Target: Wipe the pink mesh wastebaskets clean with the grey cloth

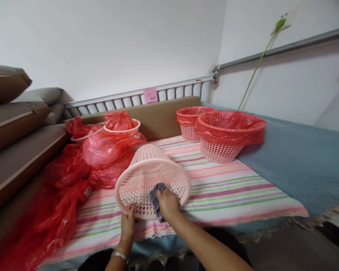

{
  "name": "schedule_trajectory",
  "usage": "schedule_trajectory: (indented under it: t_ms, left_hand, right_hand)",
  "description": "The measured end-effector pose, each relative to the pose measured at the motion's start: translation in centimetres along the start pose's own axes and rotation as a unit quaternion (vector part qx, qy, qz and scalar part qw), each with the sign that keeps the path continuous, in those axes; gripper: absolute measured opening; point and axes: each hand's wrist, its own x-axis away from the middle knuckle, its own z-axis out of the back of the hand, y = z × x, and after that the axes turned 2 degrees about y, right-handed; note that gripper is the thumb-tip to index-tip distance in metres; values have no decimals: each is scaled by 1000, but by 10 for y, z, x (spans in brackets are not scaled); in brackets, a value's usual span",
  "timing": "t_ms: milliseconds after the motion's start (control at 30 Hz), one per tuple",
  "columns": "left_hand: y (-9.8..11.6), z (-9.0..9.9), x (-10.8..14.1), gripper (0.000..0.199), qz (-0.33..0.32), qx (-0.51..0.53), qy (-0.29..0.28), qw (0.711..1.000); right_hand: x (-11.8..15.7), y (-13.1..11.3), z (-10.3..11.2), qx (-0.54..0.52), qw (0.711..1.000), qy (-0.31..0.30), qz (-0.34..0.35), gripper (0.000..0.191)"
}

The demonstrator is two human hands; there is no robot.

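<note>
A pale pink perforated plastic basket (152, 162) lies on its side on the striped cloth (214, 192), its mouth facing me. My left hand (128, 222) grips the lower left of its rim, thumb over the edge. In my right hand (168, 205) is a bunched grey-purple cloth (158, 197), held at the lower part of the basket's mouth, partly inside it. The fingertips of my right hand are partly hidden by the cloth.
Two baskets lined with red plastic bags (223, 148) stand at the back right. Crumpled red bags (107, 154) and more baskets (135, 126) lie at left, beside stacked brown cushions (22, 150). Behind are a radiator (124, 101) and a pink note (150, 95).
</note>
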Motion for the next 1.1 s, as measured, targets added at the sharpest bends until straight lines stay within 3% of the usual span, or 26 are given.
schedule_trajectory:
  t_ms: [133, 333, 433, 567, 867, 1033, 1100]
  left_hand:
    - [5, -4, 16, 62, 8, -28, 47, 998]
    - [7, -15, 34, 63, 54, -67, 58, 995]
    - [5, -18, 36, 54, 110, -12, 71, 991]
    - [0, -17, 37, 49, 154, 60, 40, 985]
    - [15, -18, 38, 61, 125, 11, 21, 992]
    - [20, -30, 42, 65, 112, -4, 22, 993]
    - [20, -36, 44, 63, 95, -8, 12, 995]
  right_hand:
    - [-2, -1, -6, -40, 999, 14, 8, 27]
    - [11, -27, -6, -133, 989, 4, 69, 30]
    - [10, -33, -1, -156, 982, -8, 101, 28]
    - [3, -19, 5, -147, 983, -41, 103, 25]
    - [6, 19, 20, -69, 995, -66, -28, 28]
    - [17, 15, 15, -117, 992, -49, 1, 25]
    - [22, 6, 11, -152, 987, -37, 29, 32]
